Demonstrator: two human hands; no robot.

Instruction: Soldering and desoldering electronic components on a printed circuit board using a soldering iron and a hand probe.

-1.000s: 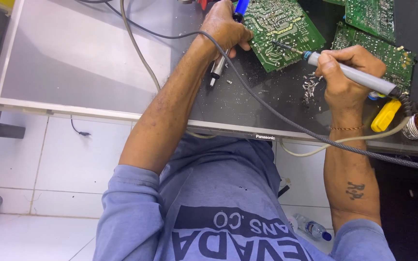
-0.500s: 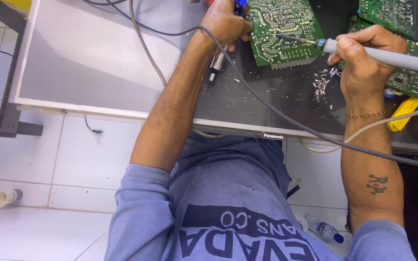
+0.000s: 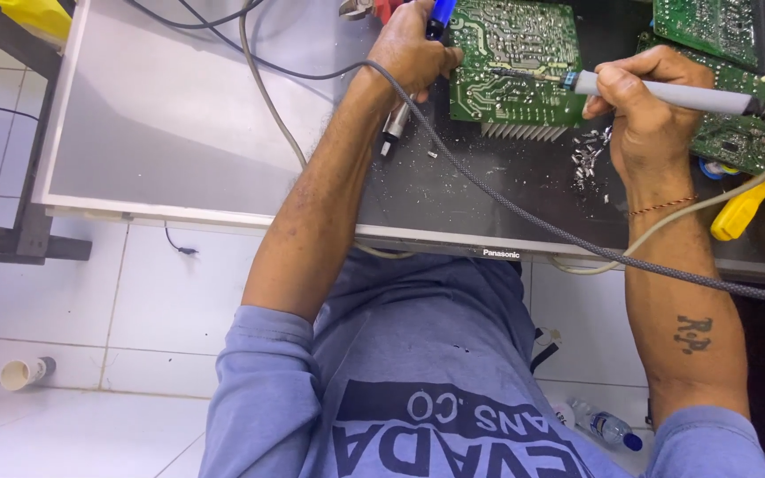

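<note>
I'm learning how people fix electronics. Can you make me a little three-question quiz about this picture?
1. True or false: the right hand holds a grey-handled soldering iron.
2. The iron's tip meets which thing? A) the green circuit board B) the yellow tool handle C) the plastic bottle
3. Fill in: the left hand grips a tool with a ____ handle.

Key: 1 true; 2 A; 3 blue.

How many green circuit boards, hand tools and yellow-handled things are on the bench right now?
Green circuit boards: 3
Tools in hand: 2, soldering iron, blue-handled tool
Yellow-handled tools: 1
Total: 6
</note>
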